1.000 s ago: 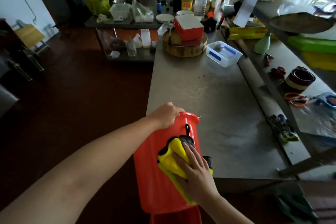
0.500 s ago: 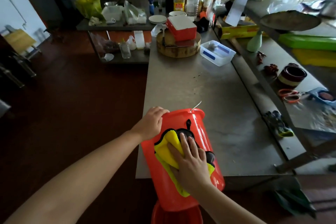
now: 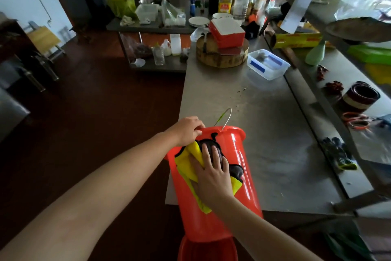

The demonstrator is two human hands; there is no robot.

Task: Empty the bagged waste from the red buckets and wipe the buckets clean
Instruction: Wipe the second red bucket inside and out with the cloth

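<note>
View: head camera, looking down along both your arms.
Bucket: the red bucket lay tilted on its side. Its rim pointed away from you over the near left corner of the table, and its base hung off the edge toward you.
Handle: the wire handle stood up beyond the rim, above the tabletop.
Left hand: your left hand gripped the bucket's rim on its left side, fingers curled over the edge.
Right hand: your right hand lay flat with fingers straight and spread. It pressed the cloth against the bucket's upturned wall and clasped nothing.
Cloth: the cloth, yellow with a dark face, was bunched under your palm between the rim and the middle of the wall.
Second bucket: a second bucket, also red, showed just below the first one's base at the bottom edge, only partly in view.
Far end: a round block carried a red box, and a clear tub sat just beside it on the right.
Right ledge: gloves lay beside the table.
</note>
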